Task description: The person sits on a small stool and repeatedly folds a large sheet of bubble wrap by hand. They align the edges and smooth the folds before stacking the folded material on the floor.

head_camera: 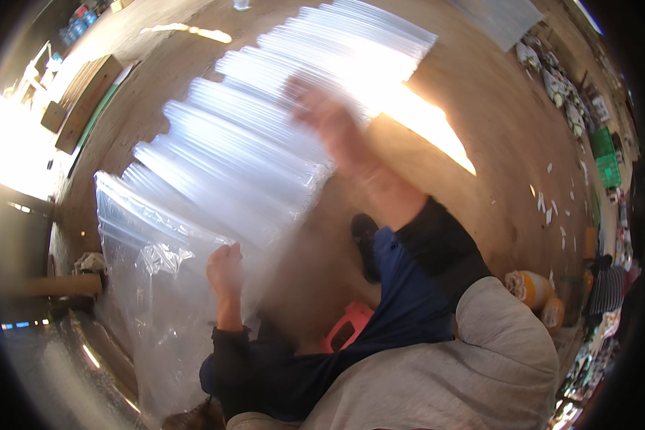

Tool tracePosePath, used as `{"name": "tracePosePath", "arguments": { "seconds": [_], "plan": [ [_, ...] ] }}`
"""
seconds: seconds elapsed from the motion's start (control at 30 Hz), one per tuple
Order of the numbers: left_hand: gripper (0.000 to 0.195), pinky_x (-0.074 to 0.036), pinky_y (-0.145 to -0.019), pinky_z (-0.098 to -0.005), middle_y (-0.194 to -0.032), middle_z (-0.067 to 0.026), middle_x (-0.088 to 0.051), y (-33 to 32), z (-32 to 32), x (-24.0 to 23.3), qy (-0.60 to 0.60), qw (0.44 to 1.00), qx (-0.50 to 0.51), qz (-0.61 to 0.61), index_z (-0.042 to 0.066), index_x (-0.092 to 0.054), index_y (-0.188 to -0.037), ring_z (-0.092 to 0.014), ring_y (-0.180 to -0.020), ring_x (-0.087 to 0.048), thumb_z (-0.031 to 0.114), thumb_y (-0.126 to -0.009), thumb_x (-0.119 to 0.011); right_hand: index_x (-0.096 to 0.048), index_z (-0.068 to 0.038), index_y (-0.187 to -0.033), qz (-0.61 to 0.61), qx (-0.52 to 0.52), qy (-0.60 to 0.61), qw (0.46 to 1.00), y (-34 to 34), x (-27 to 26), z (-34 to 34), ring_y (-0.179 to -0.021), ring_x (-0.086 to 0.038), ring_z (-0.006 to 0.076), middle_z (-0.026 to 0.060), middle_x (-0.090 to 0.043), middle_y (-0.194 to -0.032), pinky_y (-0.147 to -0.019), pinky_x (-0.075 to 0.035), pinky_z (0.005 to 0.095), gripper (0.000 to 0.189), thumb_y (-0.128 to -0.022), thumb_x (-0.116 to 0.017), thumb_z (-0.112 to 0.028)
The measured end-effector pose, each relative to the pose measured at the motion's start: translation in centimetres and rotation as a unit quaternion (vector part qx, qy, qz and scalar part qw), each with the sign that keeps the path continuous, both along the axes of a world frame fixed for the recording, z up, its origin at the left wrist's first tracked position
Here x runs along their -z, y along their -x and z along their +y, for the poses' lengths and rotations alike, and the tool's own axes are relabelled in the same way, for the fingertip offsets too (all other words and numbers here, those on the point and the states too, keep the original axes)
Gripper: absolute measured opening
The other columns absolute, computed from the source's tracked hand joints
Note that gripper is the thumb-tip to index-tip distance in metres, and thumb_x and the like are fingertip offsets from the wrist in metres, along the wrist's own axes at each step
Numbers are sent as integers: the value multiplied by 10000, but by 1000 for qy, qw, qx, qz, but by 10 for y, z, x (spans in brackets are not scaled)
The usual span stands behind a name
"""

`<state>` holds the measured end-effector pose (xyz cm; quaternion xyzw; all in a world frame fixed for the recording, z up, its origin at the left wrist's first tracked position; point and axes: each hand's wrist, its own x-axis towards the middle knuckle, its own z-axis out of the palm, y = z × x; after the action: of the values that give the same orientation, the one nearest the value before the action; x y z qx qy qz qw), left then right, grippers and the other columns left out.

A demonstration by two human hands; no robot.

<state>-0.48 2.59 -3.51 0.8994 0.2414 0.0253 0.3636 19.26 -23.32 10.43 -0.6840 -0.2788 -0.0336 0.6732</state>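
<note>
Clear plastic sheets or bags [231,156] lie overlapped in a long, fanned row across the floor, their folded edges staggered. My left hand [226,269] is closed on the edge of the nearest clear plastic sheet [156,285], which hangs wrinkled beside my left leg. My right hand [320,110] is over the middle of the row, motion-blurred; its fingers look spread, and whether they touch the plastic cannot be told. Strong sunlight washes out part of the row beyond that hand.
A pink plastic stool [349,328] shows between my legs, near my dark shoe [365,247]. Cardboard boxes [88,102] stand at the left. At the right are a green crate [606,156], orange-and-white rolls [529,288] and white scraps [548,215] on the brown floor.
</note>
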Motion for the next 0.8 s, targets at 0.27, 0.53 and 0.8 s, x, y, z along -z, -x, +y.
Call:
{"name": "tracePosePath", "arguments": {
  "seconds": [0.27,0.53,0.8],
  "plan": [
    [361,-442,-645,-468,-718,-176,-630,4,-8,-11,39,999,-27,-4,15,-627,-699,-378,-655,-582,317,-894,-597,-581,40,-1116,109,113,-595,788,27,-111,-61,-1029,-611,281,161,-643,-1088,-948,-494,386,289,-998,-470,-200],
    [361,-431,-631,-430,-652,-181,-607,-3,-10,-22,31,998,-28,42,-33,-632,-715,-299,-627,-580,289,-877,-612,-610,-6,-1116,243,-420,40,874,158,-31,83,-1041,-612,304,164,-643,-1108,-915,-499,394,262,-941,-552,-193],
    [363,-460,-585,-427,-634,-191,-610,9,-3,-23,53,998,-38,17,-29,-630,-688,-295,-570,-601,265,-900,-607,-615,-13,-1125,-184,-376,483,769,89,15,25,-1080,-603,362,195,-636,-1147,-910,-500,436,309,-891,-605,-215]
  ]
}}
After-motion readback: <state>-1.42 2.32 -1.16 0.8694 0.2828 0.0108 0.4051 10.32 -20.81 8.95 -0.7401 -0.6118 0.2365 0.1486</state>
